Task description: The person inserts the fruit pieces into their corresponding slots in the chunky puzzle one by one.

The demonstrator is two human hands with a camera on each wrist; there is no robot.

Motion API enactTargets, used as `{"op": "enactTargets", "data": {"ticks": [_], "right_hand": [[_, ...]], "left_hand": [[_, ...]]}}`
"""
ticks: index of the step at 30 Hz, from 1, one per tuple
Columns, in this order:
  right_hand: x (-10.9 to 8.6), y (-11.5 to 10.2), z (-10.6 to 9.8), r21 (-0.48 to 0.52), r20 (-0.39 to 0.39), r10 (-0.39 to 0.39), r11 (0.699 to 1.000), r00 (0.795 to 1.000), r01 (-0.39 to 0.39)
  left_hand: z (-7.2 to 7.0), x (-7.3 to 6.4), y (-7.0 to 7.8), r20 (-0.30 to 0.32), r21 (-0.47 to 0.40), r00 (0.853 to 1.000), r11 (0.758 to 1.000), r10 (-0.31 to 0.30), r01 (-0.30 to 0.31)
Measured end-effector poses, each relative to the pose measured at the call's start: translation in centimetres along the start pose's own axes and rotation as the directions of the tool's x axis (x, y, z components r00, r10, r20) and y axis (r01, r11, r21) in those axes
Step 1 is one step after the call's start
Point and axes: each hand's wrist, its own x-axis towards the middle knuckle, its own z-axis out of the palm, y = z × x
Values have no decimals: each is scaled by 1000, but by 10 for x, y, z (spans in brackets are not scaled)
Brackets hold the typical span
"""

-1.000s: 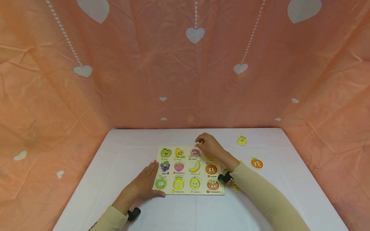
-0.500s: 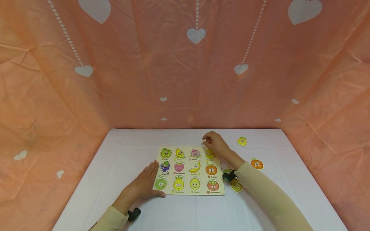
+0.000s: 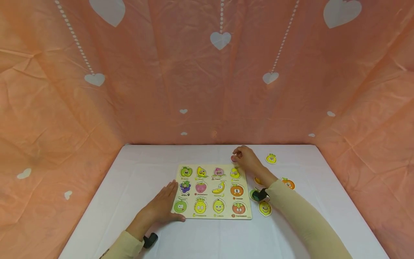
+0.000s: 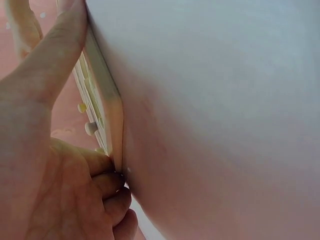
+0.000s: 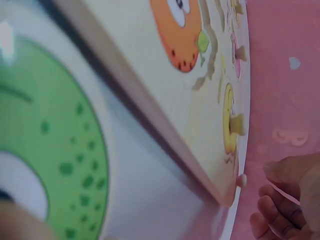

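A wooden fruit puzzle board point(image 3: 210, 197) lies flat on the white table. Knobbed pieces sit in its top row, and a knobbed grape piece point(image 3: 185, 186) sits in the middle row. My left hand point(image 3: 161, 202) rests against the board's lower left corner, fingers along the left side and thumb at the front edge. Past the far right corner is my right hand point(image 3: 249, 160), its fingers by a strawberry piece point(image 3: 233, 158) lying on the table. In the right wrist view, thumb and fingers stand apart, loosely bent, with nothing held; a small knob point(image 5: 242, 180) shows beside them.
Loose pieces lie right of the board: a pineapple point(image 3: 271, 158), an orange point(image 3: 288, 183), a green melon point(image 3: 253, 194) and a lemon point(image 3: 265, 208). An orange-coloured piece point(image 3: 258, 181) is partly hidden by the right forearm. Pink cloth walls point(image 3: 213, 90) enclose the table.
My right hand has moved right from above the peach, past the pear, to beside the strawberry piece. The pear piece and strawberry piece have come into sight. My left hand and the board stay put.
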Motion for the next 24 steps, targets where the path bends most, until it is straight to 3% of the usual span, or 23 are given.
{"op": "enactTargets", "data": {"ticks": [5, 10, 15, 24], "right_hand": [[2, 6, -2, 38, 6, 43, 998, 999, -43], [4, 11, 0, 26, 5, 36, 999, 999, -37], [4, 13, 3, 49, 25, 101, 994, 995, -102], [8, 14, 3, 10, 42, 98, 995, 994, -98]], "left_hand": [[0, 0, 0, 1, -3, 1000, 1000, 4, -4], [0, 0, -1, 4, -11, 1000, 1000, -2, 2], [3, -1, -2, 14, -16, 1000, 1000, -15, 16], [0, -1, -1, 4, -14, 1000, 1000, -4, 4]]}}
